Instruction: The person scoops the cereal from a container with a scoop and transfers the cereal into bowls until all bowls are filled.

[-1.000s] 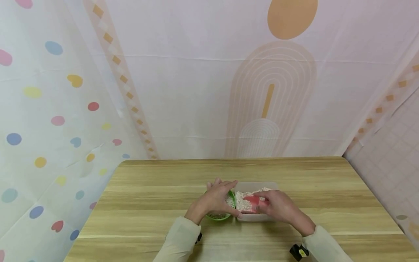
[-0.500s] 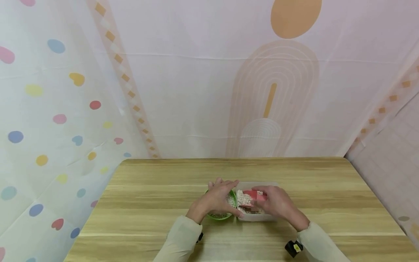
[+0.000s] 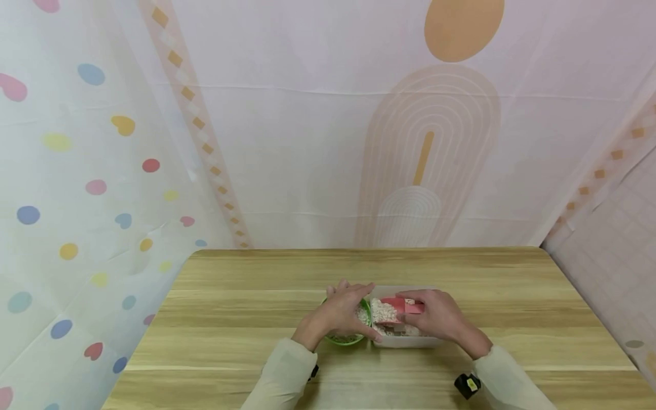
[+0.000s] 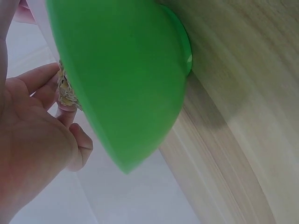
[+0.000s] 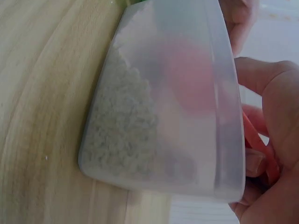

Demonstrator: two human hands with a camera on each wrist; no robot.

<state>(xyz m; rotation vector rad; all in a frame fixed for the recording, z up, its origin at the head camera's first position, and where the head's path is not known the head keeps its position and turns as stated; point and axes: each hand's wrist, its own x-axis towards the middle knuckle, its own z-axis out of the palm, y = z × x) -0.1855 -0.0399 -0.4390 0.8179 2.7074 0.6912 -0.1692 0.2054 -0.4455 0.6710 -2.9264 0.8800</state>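
Note:
My right hand (image 3: 442, 314) grips a red scoop (image 3: 393, 304) heaped with pale flakes that look like oats (image 3: 384, 312), held within a translucent plastic box (image 3: 410, 341). In the right wrist view the scoop shows dimly through the box wall (image 5: 187, 154), above the sloping flakes at the bottom (image 5: 121, 121). My left hand (image 3: 342, 310) spreads over a green bowl (image 4: 121, 84) beside the box, its thumb at the box's near left corner and index finger toward the far one. Flakes (image 4: 67, 88) show at the bowl's rim near my relaxed fingers (image 4: 42, 77).
Bowl and box stand side by side on a wood-grain table (image 3: 256, 285). A patterned cloth backdrop (image 3: 287, 159) hangs behind the table's far edge. A small black device (image 3: 467, 386) is strapped at my right wrist.
The scoop has come up out of the flakes with a heap on it and is more level, while my right hand stays above the box. My left hand stays over the bowl.

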